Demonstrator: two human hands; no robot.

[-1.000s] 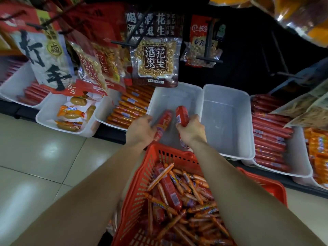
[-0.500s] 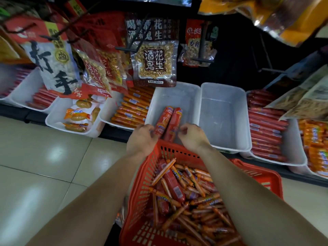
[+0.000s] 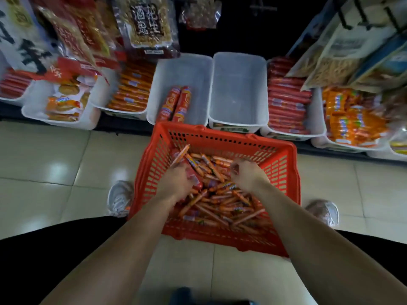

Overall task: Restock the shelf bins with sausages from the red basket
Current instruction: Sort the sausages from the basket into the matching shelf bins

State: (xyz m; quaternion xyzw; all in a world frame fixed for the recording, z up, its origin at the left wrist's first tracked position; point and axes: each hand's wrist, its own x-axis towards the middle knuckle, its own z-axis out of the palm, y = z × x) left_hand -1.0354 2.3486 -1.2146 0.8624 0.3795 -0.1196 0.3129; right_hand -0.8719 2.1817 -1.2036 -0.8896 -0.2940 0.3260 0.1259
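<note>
On the shelf, the first bin (image 3: 12, 101) at far left holds red sticks, blurred. Just right of it, the second bin (image 3: 66, 125) holds snack packs (image 3: 62, 102). The third bin (image 3: 123, 112) carries stacked orange sticks (image 3: 132, 89). Bags (image 3: 149, 23) hang over these three.

The fourth bin (image 3: 198, 80) holds two red sausages (image 3: 178, 104), lying side by side and touching, lengthwise, toward its front left. The fifth bin (image 3: 237, 89) stands against its right wall. Further right, the sixth bin (image 3: 317, 111) is stacked with red sticks and the seventh bin (image 3: 343, 146) with orange packs (image 3: 352, 119), under more hanging bags (image 3: 343, 51).

The red basket (image 3: 220, 137) sits on the tiled floor (image 3: 55, 172) in front of the fourth and fifth bins, its far rim near their fronts. A pile (image 3: 220, 194) of sausages, mostly thin orange ones with a few thick red ones, fills it.

Both hands are down in the basket. The left hand (image 3: 176, 181) is at the pile's left side, fingers curled on a thick red sausage (image 3: 195, 176); a thin orange one pokes up past its knuckles. The right hand (image 3: 246, 172) is at the pile's far right, fingers curled downward; whether it holds anything, I cannot tell.

A shoe (image 3: 120, 198) shows left of the basket and another shoe (image 3: 323, 211) right of it
</note>
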